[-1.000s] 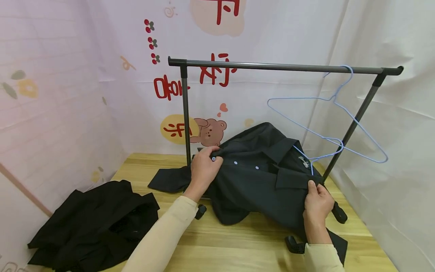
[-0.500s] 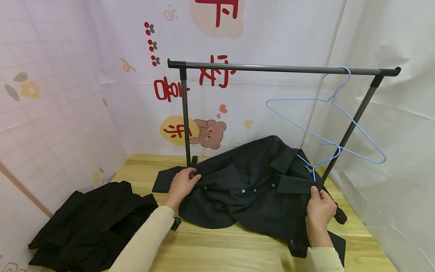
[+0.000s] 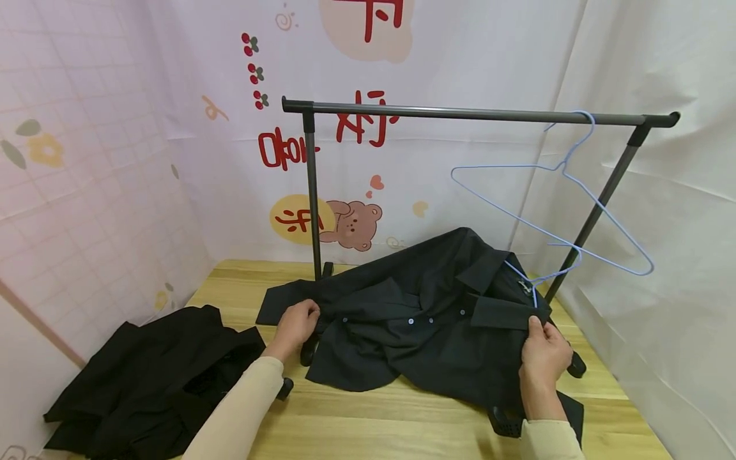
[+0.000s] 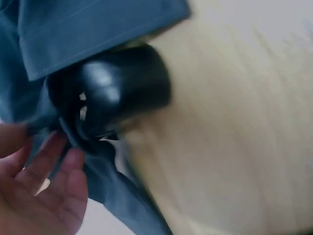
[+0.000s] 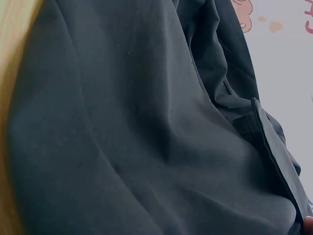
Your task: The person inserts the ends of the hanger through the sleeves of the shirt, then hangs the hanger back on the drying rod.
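Note:
A black button-up shirt (image 3: 402, 358) lies spread beneath a clothes rack, its collar to the right. My right hand (image 3: 545, 352) pinches the collar's front corner, beside the hook of a blue wire hanger (image 3: 560, 275) that is mostly inside the shirt. At the left end, my left hand (image 3: 296, 327) has curled fingers at the shirt's edge near the sleeve. In the left wrist view, thumb and fingers (image 4: 46, 161) pinch a fold of dark cloth, close to a shiny black rack foot (image 4: 127, 81) and a stitched cuff (image 4: 98, 34). Shirt cloth (image 5: 122, 122) fills most of the right wrist view.
The grey metal rack (image 3: 437, 112) stands on the wooden table (image 3: 368, 425). An empty blue wire hanger (image 3: 517, 220) hangs from the right part of its bar. Another black garment (image 3: 155, 377) lies crumpled at the left. Printed cloth walls (image 3: 460, 57) enclose the back and sides.
My left hand has moved left and down from the shirt's front to its far left edge. The shirt has dropped flatter and spread out. My right hand has stayed at the collar.

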`<control>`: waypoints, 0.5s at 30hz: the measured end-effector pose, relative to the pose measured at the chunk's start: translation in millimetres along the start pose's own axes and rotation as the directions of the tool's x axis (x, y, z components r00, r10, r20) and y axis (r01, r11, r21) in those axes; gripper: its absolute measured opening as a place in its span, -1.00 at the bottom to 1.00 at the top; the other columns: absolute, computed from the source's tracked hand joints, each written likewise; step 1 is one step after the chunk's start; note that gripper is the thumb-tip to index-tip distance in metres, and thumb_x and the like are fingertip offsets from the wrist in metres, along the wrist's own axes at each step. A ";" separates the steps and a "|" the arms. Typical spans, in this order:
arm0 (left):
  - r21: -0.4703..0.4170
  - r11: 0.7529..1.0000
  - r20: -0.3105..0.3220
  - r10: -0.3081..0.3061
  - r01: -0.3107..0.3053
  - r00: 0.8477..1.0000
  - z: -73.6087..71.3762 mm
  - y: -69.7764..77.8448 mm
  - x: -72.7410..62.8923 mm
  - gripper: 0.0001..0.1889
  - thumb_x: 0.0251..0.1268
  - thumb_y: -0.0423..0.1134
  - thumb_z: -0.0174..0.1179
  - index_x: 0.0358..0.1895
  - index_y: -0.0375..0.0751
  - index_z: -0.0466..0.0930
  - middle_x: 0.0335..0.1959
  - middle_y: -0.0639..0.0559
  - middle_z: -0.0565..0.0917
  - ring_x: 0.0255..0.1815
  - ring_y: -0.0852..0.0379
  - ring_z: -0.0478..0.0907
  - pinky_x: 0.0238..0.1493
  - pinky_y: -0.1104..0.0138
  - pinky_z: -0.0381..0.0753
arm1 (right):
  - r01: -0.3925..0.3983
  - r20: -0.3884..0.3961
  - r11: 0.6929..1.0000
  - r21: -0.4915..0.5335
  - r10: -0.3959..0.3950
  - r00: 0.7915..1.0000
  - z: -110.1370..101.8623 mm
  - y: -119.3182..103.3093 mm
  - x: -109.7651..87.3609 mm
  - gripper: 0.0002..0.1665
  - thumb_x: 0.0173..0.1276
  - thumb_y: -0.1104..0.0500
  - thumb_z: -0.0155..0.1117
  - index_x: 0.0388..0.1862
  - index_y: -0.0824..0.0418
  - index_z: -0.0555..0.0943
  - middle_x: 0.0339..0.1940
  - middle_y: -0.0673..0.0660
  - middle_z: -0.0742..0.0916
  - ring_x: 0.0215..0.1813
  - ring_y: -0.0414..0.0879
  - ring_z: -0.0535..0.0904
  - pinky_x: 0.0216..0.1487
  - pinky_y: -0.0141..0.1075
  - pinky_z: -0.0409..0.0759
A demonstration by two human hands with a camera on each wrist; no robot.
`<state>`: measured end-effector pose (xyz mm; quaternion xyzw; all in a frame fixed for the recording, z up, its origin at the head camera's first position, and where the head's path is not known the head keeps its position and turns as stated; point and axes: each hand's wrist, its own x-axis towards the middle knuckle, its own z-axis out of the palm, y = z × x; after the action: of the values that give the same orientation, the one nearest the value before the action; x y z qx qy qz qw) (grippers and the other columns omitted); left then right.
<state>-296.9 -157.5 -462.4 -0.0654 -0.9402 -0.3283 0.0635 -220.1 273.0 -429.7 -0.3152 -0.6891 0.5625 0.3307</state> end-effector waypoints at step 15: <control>-0.330 0.940 -0.467 -0.084 -0.085 0.880 -81.6 31.7 15.5 -0.78 0.57 -0.24 0.00 0.01 -0.33 0.50 -0.13 -0.20 0.54 -0.14 -0.14 0.46 -0.08 0.10 0.44 | -0.069 -0.040 0.995 0.076 0.072 0.997 -8.8 1.5 9.0 -0.47 0.42 0.08 0.25 -0.79 0.15 0.47 -0.76 -0.17 0.34 -0.48 -0.13 0.26 -0.47 -0.35 0.22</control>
<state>-300.7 -182.6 -377.2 0.0068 -0.8245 -0.4920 0.2795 -218.1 285.5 -428.9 -0.3386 -0.6487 0.5925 0.3369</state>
